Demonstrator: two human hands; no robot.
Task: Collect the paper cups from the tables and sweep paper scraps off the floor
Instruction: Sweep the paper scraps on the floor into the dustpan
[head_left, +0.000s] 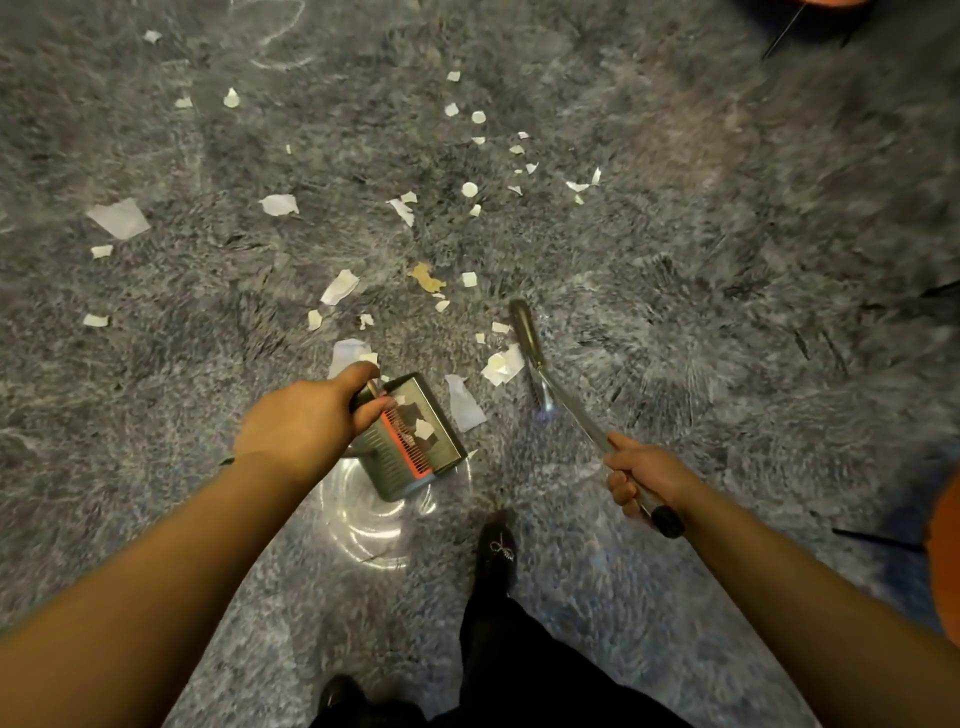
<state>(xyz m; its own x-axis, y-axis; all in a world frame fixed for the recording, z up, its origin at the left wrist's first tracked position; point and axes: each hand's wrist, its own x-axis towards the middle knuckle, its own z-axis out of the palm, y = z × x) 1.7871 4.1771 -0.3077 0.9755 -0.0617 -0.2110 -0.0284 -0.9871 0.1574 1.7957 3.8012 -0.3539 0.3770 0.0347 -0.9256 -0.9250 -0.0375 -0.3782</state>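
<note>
Dozens of paper scraps (119, 218) lie scattered over the grey carpeted floor (727, 260), and most of them sit well ahead of the tools, so the sweeping looks barely started. No paper cups or surface show in this view.

Down to the dustpan (415, 441) now: it hangs tilted at the end of its long handle, gripped by the left hand (306, 421) with fingers curled tight round the top. A few scraps already rest inside by the red comb. That tilt is the first risk; if the pan swings or tips further while it is off the floor, the collected bits could slide straight back out.

Across to the broom (524, 332), its head just beside a cluster of white pieces. The right hand (639, 478) clenches the shaft near its black end cap. The head is blurred, so whether the bristles touch the carpet is hard to say. Pile carpet grabs thin paper, and a light stroke may skip over pieces, while a hard flick could scatter them wider.

Smallest of all, the tiny round flecks (469, 189) further out; those look likeliest to lodge in the pile and get missed. A black shoe (497, 551) stands just behind, close enough to tread scraps in.
</note>
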